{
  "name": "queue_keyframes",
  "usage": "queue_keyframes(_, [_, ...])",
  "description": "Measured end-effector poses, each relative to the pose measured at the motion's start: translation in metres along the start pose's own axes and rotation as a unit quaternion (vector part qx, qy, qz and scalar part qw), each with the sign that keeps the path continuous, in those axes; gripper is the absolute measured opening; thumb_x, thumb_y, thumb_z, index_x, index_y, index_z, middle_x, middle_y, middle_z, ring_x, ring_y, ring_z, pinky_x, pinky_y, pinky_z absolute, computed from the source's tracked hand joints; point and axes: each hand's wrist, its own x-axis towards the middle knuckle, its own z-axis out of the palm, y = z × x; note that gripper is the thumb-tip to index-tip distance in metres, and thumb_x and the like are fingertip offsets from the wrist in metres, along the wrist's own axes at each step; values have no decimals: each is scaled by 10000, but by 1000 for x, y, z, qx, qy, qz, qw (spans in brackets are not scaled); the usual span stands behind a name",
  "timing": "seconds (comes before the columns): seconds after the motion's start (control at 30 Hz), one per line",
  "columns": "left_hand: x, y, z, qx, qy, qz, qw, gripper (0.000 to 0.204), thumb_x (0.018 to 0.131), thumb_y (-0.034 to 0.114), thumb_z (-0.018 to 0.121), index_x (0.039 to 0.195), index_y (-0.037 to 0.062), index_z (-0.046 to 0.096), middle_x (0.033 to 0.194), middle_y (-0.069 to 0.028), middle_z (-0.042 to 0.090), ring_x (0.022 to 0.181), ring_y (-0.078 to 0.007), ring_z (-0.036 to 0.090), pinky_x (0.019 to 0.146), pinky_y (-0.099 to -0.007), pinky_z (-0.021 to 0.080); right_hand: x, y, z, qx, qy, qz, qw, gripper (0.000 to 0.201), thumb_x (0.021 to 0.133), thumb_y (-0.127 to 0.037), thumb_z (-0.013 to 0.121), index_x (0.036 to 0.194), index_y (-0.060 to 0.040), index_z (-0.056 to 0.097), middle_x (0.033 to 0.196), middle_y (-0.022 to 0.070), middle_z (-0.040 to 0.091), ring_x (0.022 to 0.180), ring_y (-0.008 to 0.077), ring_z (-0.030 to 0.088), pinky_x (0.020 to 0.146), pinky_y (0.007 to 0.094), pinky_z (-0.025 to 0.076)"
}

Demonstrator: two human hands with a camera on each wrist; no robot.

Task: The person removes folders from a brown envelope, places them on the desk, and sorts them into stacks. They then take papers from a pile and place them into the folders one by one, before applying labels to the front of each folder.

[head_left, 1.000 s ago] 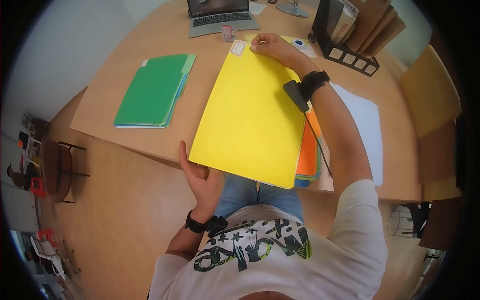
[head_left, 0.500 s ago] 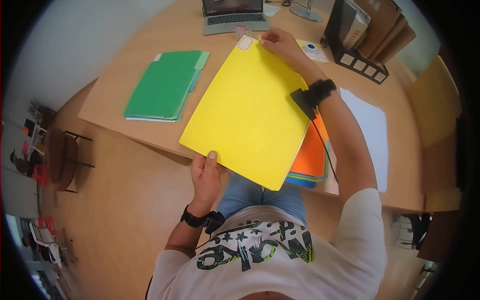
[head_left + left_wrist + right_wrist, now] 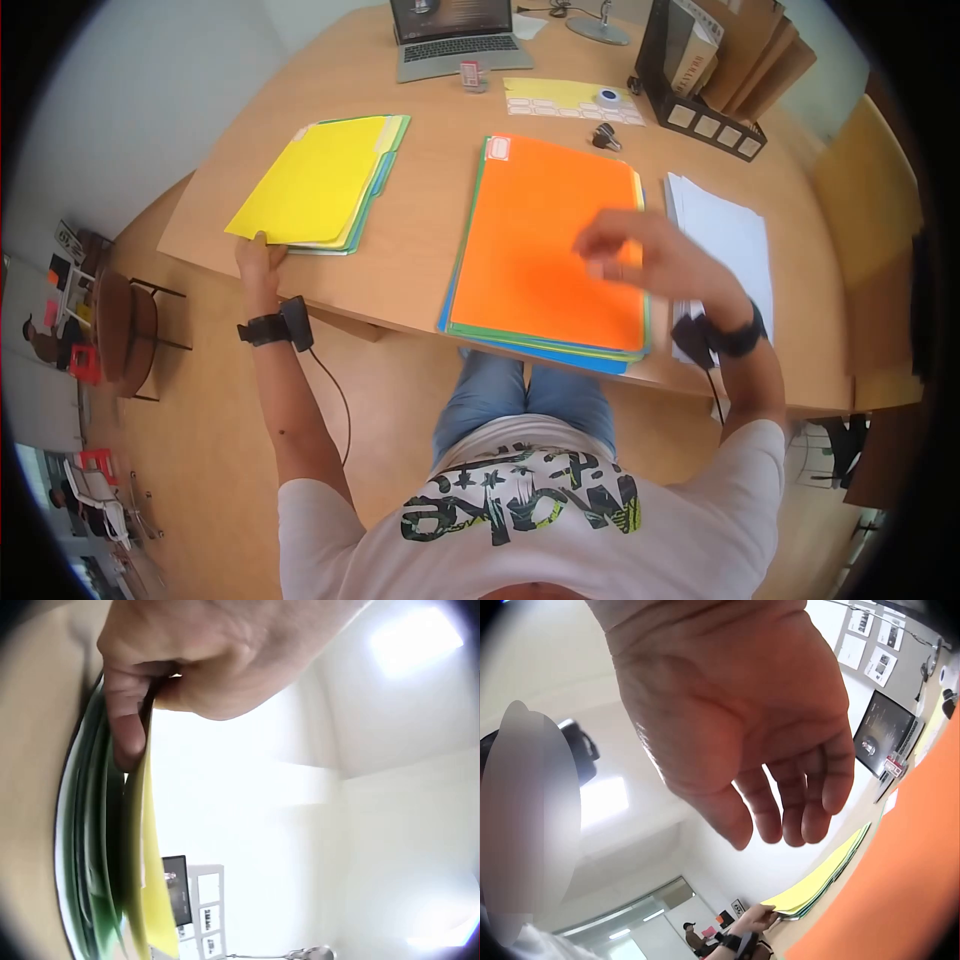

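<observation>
My left hand (image 3: 258,265) pinches the near edge of a yellow folder (image 3: 315,175), which lies over the green folder and others on the left stack. In the left wrist view, fingers (image 3: 127,735) reach under the yellow folder (image 3: 154,862), between it and the green folders (image 3: 94,862) below. My right hand (image 3: 650,255), fingers loosely bent and holding nothing, hovers above an orange folder (image 3: 540,230) with a white label at its top left corner. That folder tops a second stack, with green, yellow and blue edges showing beneath. The right wrist view shows the palm (image 3: 735,697).
White paper sheets (image 3: 735,240) lie right of the orange folder. Behind are a label sheet (image 3: 570,98) with a tape roll on it, a black clip-like object (image 3: 605,137), a laptop (image 3: 465,50) and a black file holder (image 3: 700,125). The table's near edge runs just below both stacks.
The yellow folder has moved from above the right stack onto the green folder at left, with my left hand. My right hand has let go of it and come back over the uncovered orange folder.
</observation>
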Motion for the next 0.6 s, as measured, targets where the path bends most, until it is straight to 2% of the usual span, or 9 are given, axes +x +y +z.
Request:
queue_keyframes(0.03, [2,1,-1,37,1,-1,999,378,956,100,489,1307,-7,402,1122,-129,581,939,-206,632,718,-369,560,-15,-3,7,-56,-22,-63,996,235,848,-158,683,1030,-26,614,935,106,625,874,254,624,769,348,487])
queue_keyframes(0.17, [3,4,-13,304,77,-20,949,573,924,240,607,1368,-19,355,1132,-179,562,1022,-212,601,705,-315,544,-71,-20,32,-102,-85,-28,991,242,863,-221,659,1030,-49,622,906,114,607,849,325,603,742,399,492])
queue_keyframes(0.2, [15,-17,-24,450,203,192,848,602,915,264,623,1381,-10,356,1120,-190,570,1031,-227,596,721,-323,534,-82,-18,36,-96,-72,-18,993,232,867,-214,656,1024,-46,626,907,115,610,841,321,605,737,391,493])
queue_keyframes(0.23, [21,-40,-29,546,309,393,672,632,907,287,639,1394,-1,357,1109,-202,578,1040,-242,591,737,-331,524,-95,-16,39,-91,-57,-6,994,222,870,-207,654,1017,-42,630,907,117,612,832,316,607,732,384,493])
queue_keyframes(0.3, [-87,25,31,483,199,346,780,580,890,293,663,1354,19,447,1171,-214,577,1102,-305,562,834,-379,490,-118,-12,49,-37,12,32,999,199,872,-188,652,994,-32,638,903,120,619,818,300,612,725,366,493])
queue_keyframes(0.37, [-162,35,78,285,-38,272,918,502,871,271,677,1287,31,529,1303,-229,508,1191,-359,494,909,-408,449,-139,-7,61,64,113,78,988,173,868,-166,655,961,-20,648,893,124,628,806,278,619,721,347,492])
queue_keyframes(0.43, [-216,29,116,313,-292,467,773,518,830,256,699,1262,16,543,1287,-162,560,1206,-384,501,991,-456,400,-146,-3,73,76,199,125,969,156,852,-143,676,914,-3,654,858,121,633,803,247,623,731,330,487])
queue_keyframes(0.5, [-255,35,153,359,-376,511,684,533,803,268,717,1242,17,549,1331,-171,523,1238,-367,475,1013,-452,380,-149,7,83,74,279,162,944,162,845,-144,688,909,1,654,836,114,628,798,242,623,731,330,487])
queue_keyframes(0.6, [-267,18,179,372,-411,478,681,569,773,286,738,1244,26,551,1341,-162,510,1231,-355,473,1011,-453,373,-163,19,78,-61,370,177,910,228,805,-152,721,969,-11,651,907,103,622,847,263,611,760,338,489])
